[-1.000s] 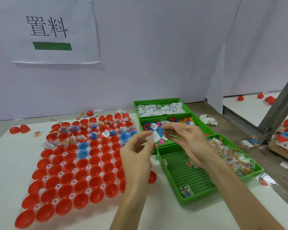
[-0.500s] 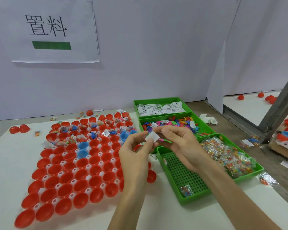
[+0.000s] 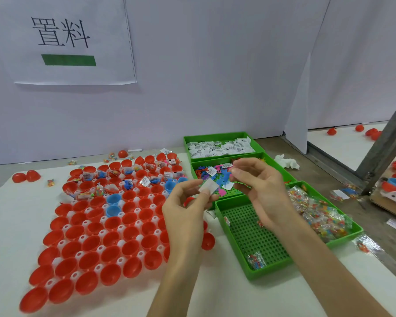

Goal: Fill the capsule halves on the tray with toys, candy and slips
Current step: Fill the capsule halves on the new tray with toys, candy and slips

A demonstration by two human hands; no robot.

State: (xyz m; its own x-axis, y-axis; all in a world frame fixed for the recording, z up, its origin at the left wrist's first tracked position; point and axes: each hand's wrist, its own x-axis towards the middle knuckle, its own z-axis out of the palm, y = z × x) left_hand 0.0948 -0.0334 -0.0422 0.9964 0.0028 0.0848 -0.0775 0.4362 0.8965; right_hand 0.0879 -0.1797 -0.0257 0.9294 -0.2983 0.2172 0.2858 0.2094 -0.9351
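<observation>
At frame centre the left hand (image 3: 188, 209) holds a small white paper slip (image 3: 208, 186) in a narrow grip. The right hand (image 3: 261, 191) pinches a thin green plastic toy (image 3: 244, 184), likely pairing them for one drop. Empty red plastic capsule halves (image 3: 114, 252) sit lower left.

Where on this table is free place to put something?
Bare table lies left of the capsule tray, nearer than two loose red halves, and along the near edge before the nearest green bin. Between tray and bins it is crowded: left hand, right hand, a stray red half.
</observation>
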